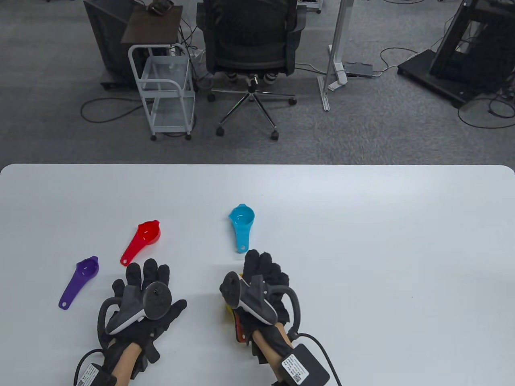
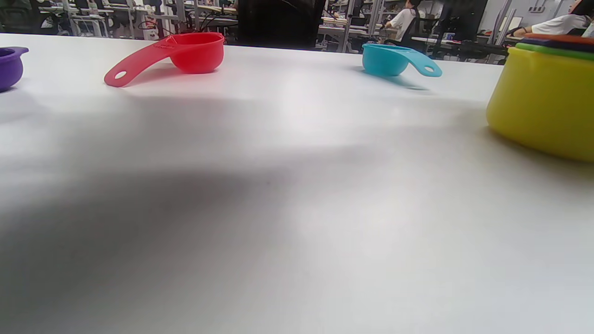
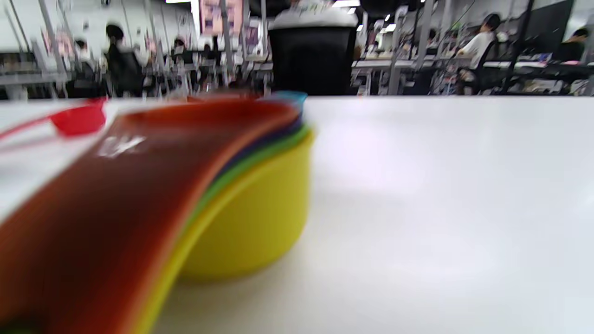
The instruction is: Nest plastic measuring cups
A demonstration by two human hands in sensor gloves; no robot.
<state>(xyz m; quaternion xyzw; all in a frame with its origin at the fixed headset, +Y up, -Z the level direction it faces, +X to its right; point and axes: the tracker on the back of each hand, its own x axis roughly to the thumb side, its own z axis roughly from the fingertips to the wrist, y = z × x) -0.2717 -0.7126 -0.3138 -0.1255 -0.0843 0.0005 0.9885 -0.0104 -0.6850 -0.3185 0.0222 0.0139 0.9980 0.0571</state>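
Note:
A stack of nested cups stands on the white table (image 1: 362,241) under my right hand (image 1: 261,263). Its yellow outer cup (image 3: 260,222) and orange top handle (image 3: 139,185) fill the right wrist view, and the handles (image 1: 237,327) stick out beneath the wrist. My right fingers lie over the stack; their hold is hidden. The stack also shows in the left wrist view (image 2: 543,106). Single cups lie apart: blue (image 1: 241,219), red (image 1: 148,234), purple (image 1: 86,270). My left hand (image 1: 147,273) rests flat and empty, just below the red cup's handle.
In the left wrist view the red cup (image 2: 197,51), the blue cup (image 2: 387,59) and the purple cup (image 2: 9,67) stand in a row at the far side. Beyond the table edge are an office chair (image 1: 249,36) and a white cart (image 1: 167,88).

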